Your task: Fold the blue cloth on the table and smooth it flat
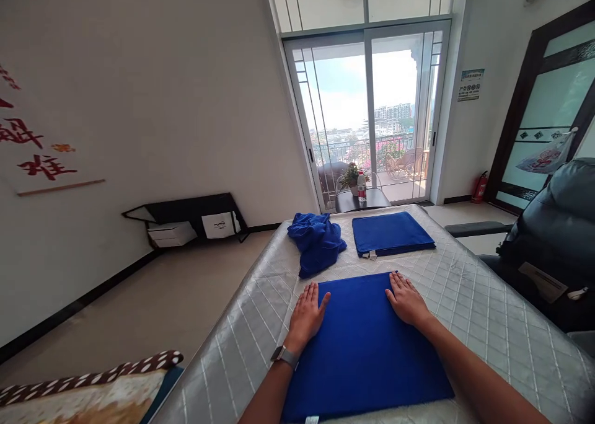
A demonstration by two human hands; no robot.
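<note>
A flat blue cushion cover (362, 349) lies before me on a quilted silver mattress (242, 343), a small white tag at its near edge. My left hand (307, 312) rests flat on its far left edge, fingers stretched forward and thumb apart. On the far right corner lies my right hand (406, 299), likewise flat with the fingers extended. Neither hand grips anything. Beyond the left hand is a crumpled heap of blue cloth (318, 241). To its right, a neat flat stack of blue covers (390, 233) shows a white tag at the near edge.
Past the mattress, a small dark table (362, 199) holds a plant and a bottle (361, 186). A black armchair (553, 244) stands close on the right. Along the left wall is a low black rack (186, 210) with boxes; a patterned blanket (93, 390) lies at the lower left.
</note>
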